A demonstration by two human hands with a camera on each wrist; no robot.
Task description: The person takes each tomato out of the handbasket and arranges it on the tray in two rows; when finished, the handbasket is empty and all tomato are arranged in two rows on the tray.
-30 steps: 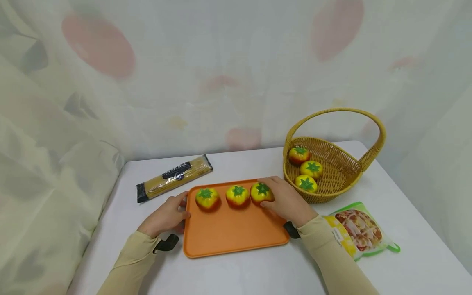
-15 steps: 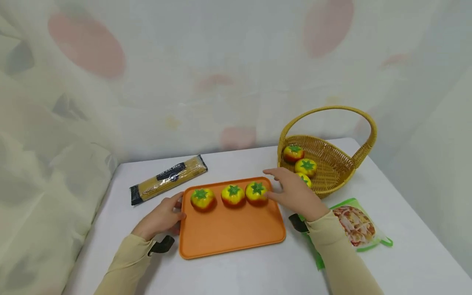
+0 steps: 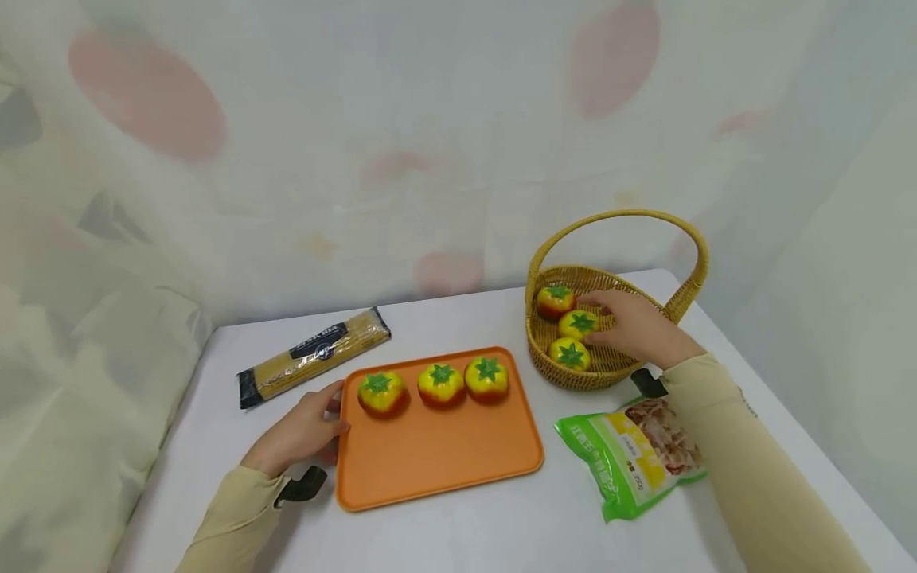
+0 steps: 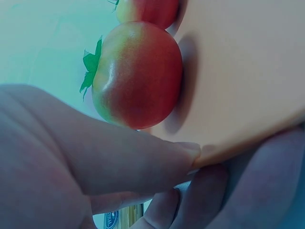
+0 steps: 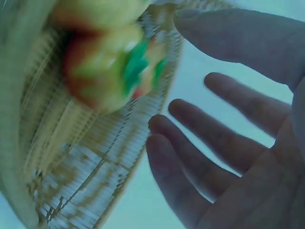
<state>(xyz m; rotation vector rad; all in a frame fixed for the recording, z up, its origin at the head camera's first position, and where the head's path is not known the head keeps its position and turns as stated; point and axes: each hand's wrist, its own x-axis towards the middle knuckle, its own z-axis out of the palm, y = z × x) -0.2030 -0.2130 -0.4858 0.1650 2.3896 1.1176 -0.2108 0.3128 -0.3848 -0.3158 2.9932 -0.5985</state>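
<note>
The left hand (image 3: 304, 430) pinches the left rim of the orange tray (image 3: 440, 458); in the left wrist view its thumb lies at the edge and the other fingers are under it. On the tray, along its far side, stand 3 fruits, yellow and red with green leaves: the left fruit (image 3: 383, 394) nearest to this hand, then the middle fruit (image 3: 440, 385) and the right fruit (image 3: 487, 379), these 2 very near each other.

The right hand (image 3: 634, 326) is above the basket (image 3: 573, 379), with its fingers spread and its thumb well away from them. In the basket are 3 more fruits, in a row along its left side: the far fruit (image 3: 556, 302), the central fruit (image 3: 576, 323) and the near fruit (image 3: 570, 354). The thumb is close to the central fruit; whether it touches, I cannot tell. The handle (image 3: 623, 213) rises over the basket.

On the white table (image 3: 444, 533), behind the tray to the left, the pasta pack (image 3: 315, 356) lies slanted. A green bag (image 3: 637, 458) lies in front of the basket, partly covered in view by the right sleeve (image 3: 752, 469).
</note>
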